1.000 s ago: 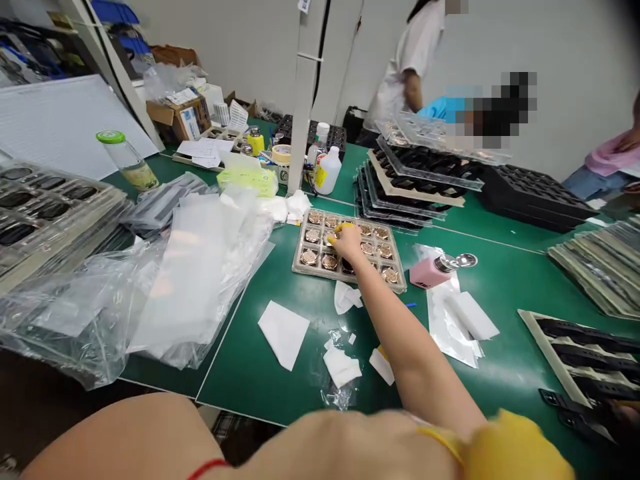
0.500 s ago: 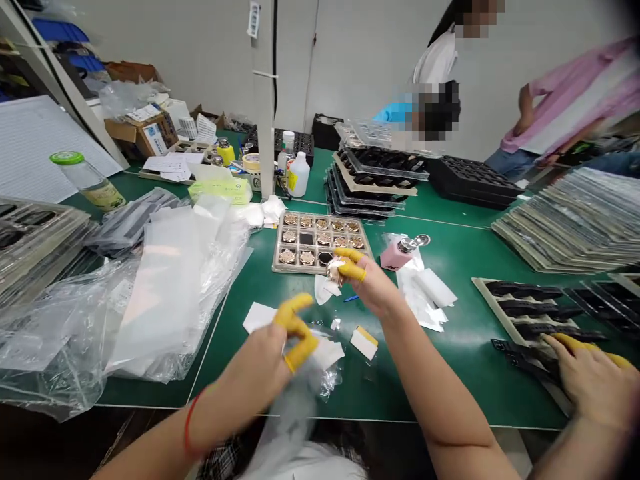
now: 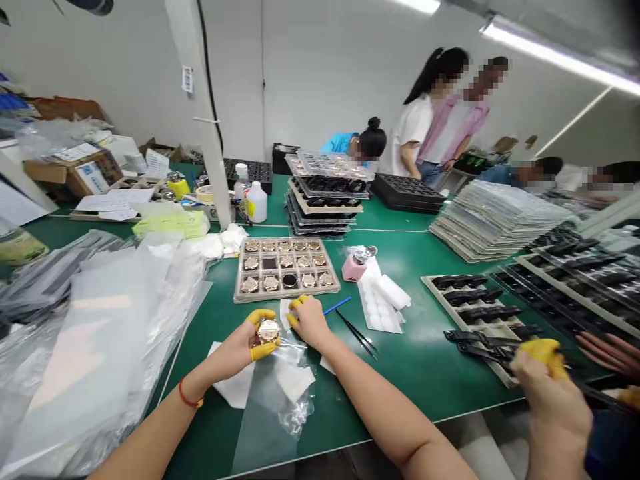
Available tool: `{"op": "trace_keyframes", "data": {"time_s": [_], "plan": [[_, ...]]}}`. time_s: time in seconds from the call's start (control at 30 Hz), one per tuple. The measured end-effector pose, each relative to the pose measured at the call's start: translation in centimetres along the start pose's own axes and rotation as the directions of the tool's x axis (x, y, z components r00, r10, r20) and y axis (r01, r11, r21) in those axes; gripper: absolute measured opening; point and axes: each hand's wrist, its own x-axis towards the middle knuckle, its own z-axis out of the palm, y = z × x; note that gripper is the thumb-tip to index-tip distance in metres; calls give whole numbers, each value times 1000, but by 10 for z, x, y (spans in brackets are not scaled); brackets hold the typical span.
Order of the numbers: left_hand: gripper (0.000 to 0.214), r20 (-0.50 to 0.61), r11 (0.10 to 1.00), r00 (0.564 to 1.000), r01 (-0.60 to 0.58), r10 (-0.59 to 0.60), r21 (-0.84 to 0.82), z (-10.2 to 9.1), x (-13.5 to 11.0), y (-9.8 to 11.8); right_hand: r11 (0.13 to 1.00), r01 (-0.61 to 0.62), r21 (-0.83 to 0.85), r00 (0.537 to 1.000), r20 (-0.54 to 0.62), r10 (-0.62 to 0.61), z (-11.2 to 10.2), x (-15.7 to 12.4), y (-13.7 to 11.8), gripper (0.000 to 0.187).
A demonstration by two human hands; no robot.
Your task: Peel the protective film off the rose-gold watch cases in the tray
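Note:
My left hand (image 3: pixel 243 344), with yellow finger cots, is closed around a gold watch case (image 3: pixel 269 330) held just above the green table. My right hand (image 3: pixel 306 321) sits right beside it, fingers curled and pinching at a small white cloth (image 3: pixel 285 312) next to the case. Under both hands lies a clear plastic bag (image 3: pixel 280 393). Just beyond them stands a beige tray (image 3: pixel 286 294) of several gold watch cases, with two pockets showing dark.
A pink dispenser bottle (image 3: pixel 355 265), white wipes (image 3: pixel 384 301), a blue stick (image 3: pixel 336 306) and black tweezers (image 3: pixel 357 331) lie to the right. Plastic bags (image 3: pixel 95 333) pile at left. A co-worker's hand (image 3: pixel 550 393) handles black straps (image 3: pixel 480 313) at right. Stacked trays (image 3: pixel 325 193) stand behind; people beyond.
My right hand brought the watch case from the tray toward me; my left hand now holds it. Both hands have come together near the table's front, and the camera tilted up.

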Motion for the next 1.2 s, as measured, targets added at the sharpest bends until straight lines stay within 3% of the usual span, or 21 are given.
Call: {"op": "trace_keyframes", "data": {"time_s": [0.17, 0.23, 0.3, 0.4, 0.57, 0.67, 0.73, 0.87, 0.93, 1.0, 1.07, 1.13, 1.2], "plan": [[49, -33, 1000, 999, -30, 31, 7, 0, -4, -4, 993, 116, -17, 993, -31, -117, -14, -9, -11, 4], [49, -52, 999, 998, -41, 42, 24, 3, -3, -2, 961, 278, -6, 959, -57, -278, -18, -18, -25, 5], [46, -70, 994, 996, -55, 62, 94, 6, -3, 0, 898, 440, 9, 898, -9, -440, -16, -29, -38, 7], [39, -74, 976, 993, -78, 95, 203, 11, -4, -1, 839, 543, -4, 839, 44, -543, -4, -40, -47, 13], [45, -115, 990, 989, -76, 90, 121, 11, -5, -5, 869, 494, -19, 869, -24, -495, 4, -42, -42, 13], [44, -123, 975, 986, -85, 111, 205, 10, -5, -5, 860, 510, -10, 860, 1, -510, 6, -42, -43, 14], [43, -105, 976, 988, -88, 111, 200, 10, -5, -5, 875, 485, -17, 873, -44, -485, 6, -40, -41, 15], [51, -184, 997, 980, -68, 73, 35, 10, -4, -4, 950, 309, 36, 928, -231, -293, -2, -27, -26, 14], [52, -267, 996, 962, -76, 63, -40, 8, -4, 0, 974, 213, 78, 948, -259, -186, -10, -23, -19, 12], [55, -341, 988, 938, -101, 57, -113, 4, -3, 6, 980, 157, 119, 972, -196, -131, -18, -23, -17, 19], [59, -382, 977, 923, -127, 53, -170, -1, -3, 12, 976, 138, 168, 990, -53, -131, -22, -27, -20, 30], [61, -394, 970, 918, -139, 51, -198, -4, -4, 15, 968, 119, 223, 986, 90, -142, -23, -32, -26, 39], [59, -395, 971, 916, -151, 67, -184, -7, -5, 16, 960, 51, 276, 982, 162, -99, -21, -37, -30, 40]]}}
